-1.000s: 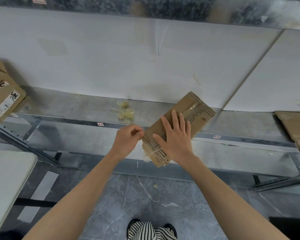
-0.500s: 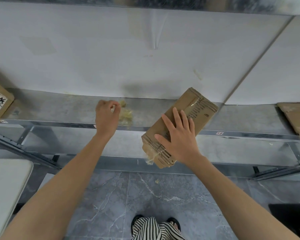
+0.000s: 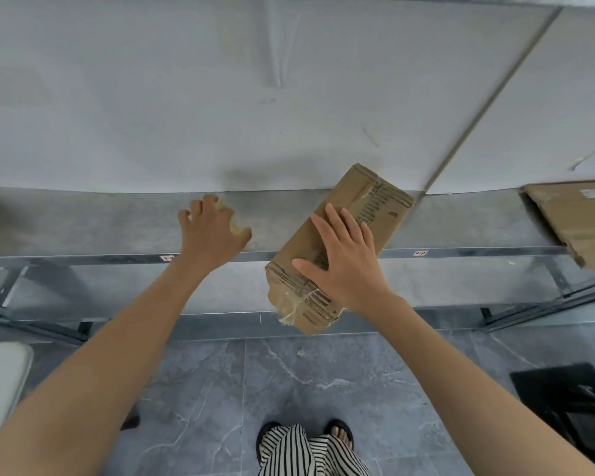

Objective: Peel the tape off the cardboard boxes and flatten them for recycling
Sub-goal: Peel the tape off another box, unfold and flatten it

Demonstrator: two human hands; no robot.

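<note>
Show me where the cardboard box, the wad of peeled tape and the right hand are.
cardboard box (image 3: pixel 375 214): head view, printed top face.
wad of peeled tape (image 3: pixel 236 228): head view, part showing beside the fingers.
right hand (image 3: pixel 347 266): head view, back of hand.

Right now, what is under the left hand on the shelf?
A yellowish wad of peeled tape shows beneath the left hand on the metal shelf. The hand covers most of it, so its full extent stays hidden.

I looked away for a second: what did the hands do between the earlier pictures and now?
The left hand left the near end of the cardboard box, carried a peeled bit away to the tape wad on the shelf, and now spreads open over it. The right hand stayed flat on the box, which barely moved.
</note>
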